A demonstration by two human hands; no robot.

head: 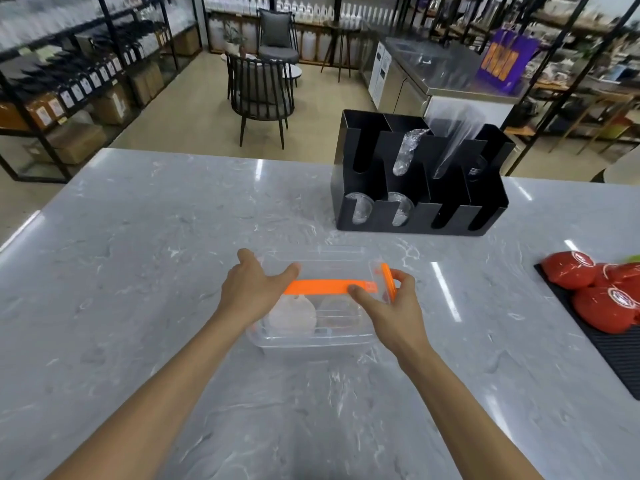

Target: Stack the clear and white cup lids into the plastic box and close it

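Observation:
A clear plastic box [311,337] with its clear cover on top sits on the grey marble counter in front of me. An orange handle [325,286] lies across the cover and an orange clasp [389,283] stands up at its right end. Through the wall I see a stack of white lids [292,318] on the left and clear lids [337,315] on the right. My left hand [251,289] rests spread on the cover's left end. My right hand [388,304] pinches the orange clasp, thumb on the handle's right end.
A black slotted organizer [420,174] holding clear lids and wrapped cups stands behind the box to the right. Red bowls [595,296] lie on a black mat at the right edge. Chairs and shelving fill the room beyond the counter.

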